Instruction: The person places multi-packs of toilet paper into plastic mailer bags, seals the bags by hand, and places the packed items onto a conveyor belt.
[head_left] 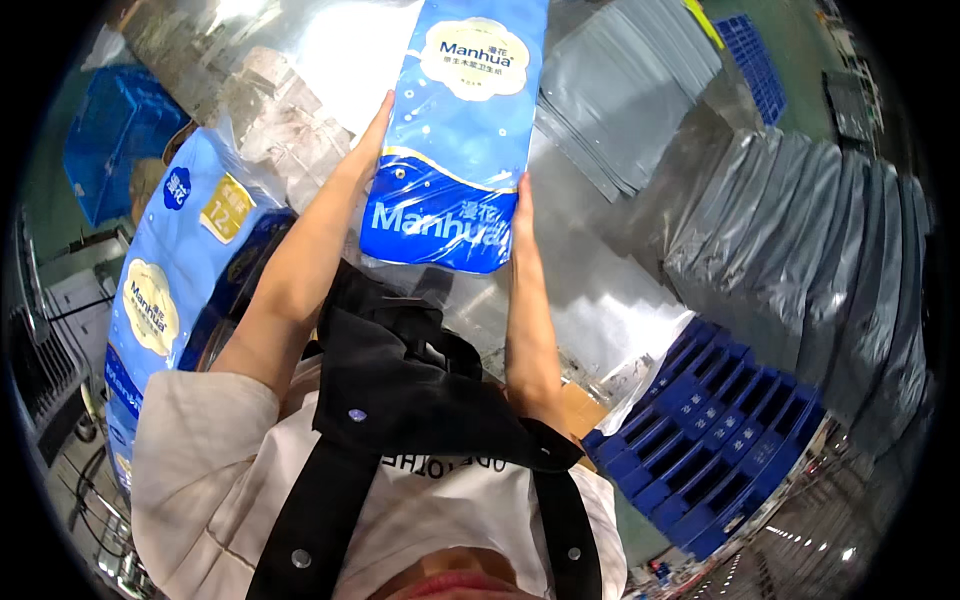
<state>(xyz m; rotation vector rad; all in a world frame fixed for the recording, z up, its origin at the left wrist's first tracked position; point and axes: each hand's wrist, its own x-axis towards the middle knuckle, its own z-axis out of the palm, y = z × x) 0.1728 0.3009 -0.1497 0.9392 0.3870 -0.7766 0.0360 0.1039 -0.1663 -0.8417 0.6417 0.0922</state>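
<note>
Here's the blue pack (455,125), left hand (380,120) and right hand (523,205) gripping its opposite sides, likely for balance; grey bags (630,90) lie stacked to its right.

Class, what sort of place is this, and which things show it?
Probably a packing station in a factory or warehouse, judging by the blue toilet-paper pack, stacked grey plastic bags and metal worktable.

Left grip (377,128) reaches farther forward than right grip (523,213).

Two-tone blue, white-dotted package (455,135)
</note>
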